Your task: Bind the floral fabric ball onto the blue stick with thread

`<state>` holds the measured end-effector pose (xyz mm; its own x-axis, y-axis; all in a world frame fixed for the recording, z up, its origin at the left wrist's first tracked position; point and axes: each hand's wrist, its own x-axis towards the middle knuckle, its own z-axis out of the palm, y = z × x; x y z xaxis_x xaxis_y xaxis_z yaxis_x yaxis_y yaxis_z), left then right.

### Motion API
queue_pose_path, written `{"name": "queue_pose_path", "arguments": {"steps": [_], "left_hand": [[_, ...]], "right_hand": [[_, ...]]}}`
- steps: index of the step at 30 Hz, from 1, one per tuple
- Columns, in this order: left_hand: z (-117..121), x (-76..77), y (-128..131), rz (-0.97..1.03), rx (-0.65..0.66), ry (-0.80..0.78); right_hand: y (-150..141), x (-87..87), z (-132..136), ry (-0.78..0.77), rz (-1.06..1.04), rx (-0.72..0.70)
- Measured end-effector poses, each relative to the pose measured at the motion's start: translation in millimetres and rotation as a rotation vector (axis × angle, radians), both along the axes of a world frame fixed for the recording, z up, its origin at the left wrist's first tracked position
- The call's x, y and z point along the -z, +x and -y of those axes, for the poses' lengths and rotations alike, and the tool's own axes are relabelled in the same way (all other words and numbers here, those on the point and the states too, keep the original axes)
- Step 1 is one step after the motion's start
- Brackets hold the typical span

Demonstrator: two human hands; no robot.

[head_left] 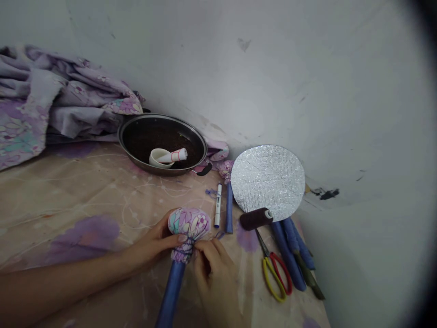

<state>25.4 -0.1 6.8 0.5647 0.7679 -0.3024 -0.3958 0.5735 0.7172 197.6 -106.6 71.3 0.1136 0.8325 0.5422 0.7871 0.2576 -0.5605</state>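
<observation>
A blue-handled stick (pixel 173 287) with a padded head of purple floral cloth (pixel 189 221) leans upward in front of me. Dark blue cord (pixel 183 248) is wound several times around the gathered cloth below the head. My left hand (pixel 163 242) grips the head and neck from the left, its thumb pressing near the cord. At the right of the binding, my right hand (pixel 216 269) is closed in a pinch on the cord; its fingertips partly hide the held part. A short blue cord end (pixel 220 235) shows just above the right fingers.
A dark pan (pixel 136 161) holds a white cup (pixel 153 159) with a paper roll (pixel 175 156). Right of it lie a marker (pixel 217 207), another blue stick (pixel 229 214), a silver disc (pixel 269 177), a thread spool (pixel 254 219), scissors (pixel 277 275) and blue-wrapped sticks (pixel 288 253). Floral fabric (pixel 75 100) is heaped left.
</observation>
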Motion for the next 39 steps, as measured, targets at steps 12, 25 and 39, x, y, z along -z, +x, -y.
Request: {"name": "queue_pose_path", "arguments": {"steps": [12,25,39], "left_hand": [[0,4.5,-2,-0.012,0.031,0.032],[1,-1.6,-3,-0.037,0.012,0.01],[1,-2.6,-3,-0.065,0.048,0.039]], "right_hand": [[-4,6.6,-1,0.029,-0.028,0.036],[-6,12.8,1,0.032,-0.067,-0.015],[-4,30.2,2,-0.026,-0.19,0.012]]}}
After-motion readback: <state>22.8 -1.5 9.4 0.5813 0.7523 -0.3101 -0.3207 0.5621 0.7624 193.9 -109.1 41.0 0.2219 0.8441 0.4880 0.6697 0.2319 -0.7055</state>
